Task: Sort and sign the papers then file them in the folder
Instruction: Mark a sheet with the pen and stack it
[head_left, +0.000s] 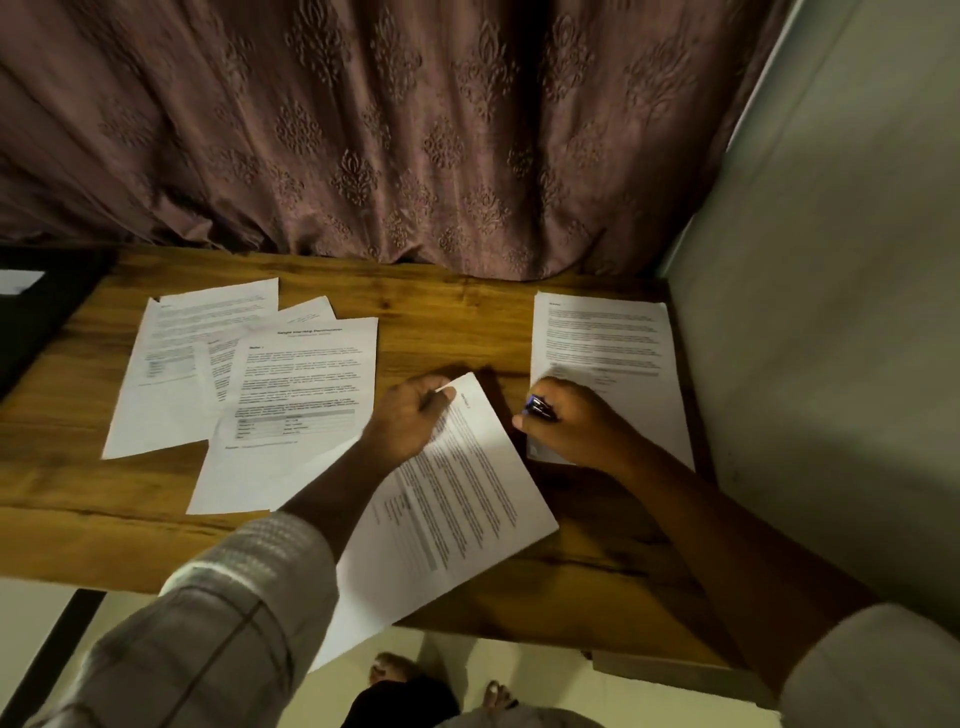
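My left hand pinches the top corner of a printed sheet that lies tilted across the wooden table's front edge and hangs over it. My right hand grips a blue pen and rests on the lower left of a single printed sheet at the right end of the table. Several more printed sheets lie fanned and overlapping on the left half of the table. A dark folder with a white label sits at the far left, partly out of frame.
A patterned brown curtain hangs right behind the table. A pale wall closes the right side. Feet stand on the light floor below the front edge. A dark strip runs along the lower left.
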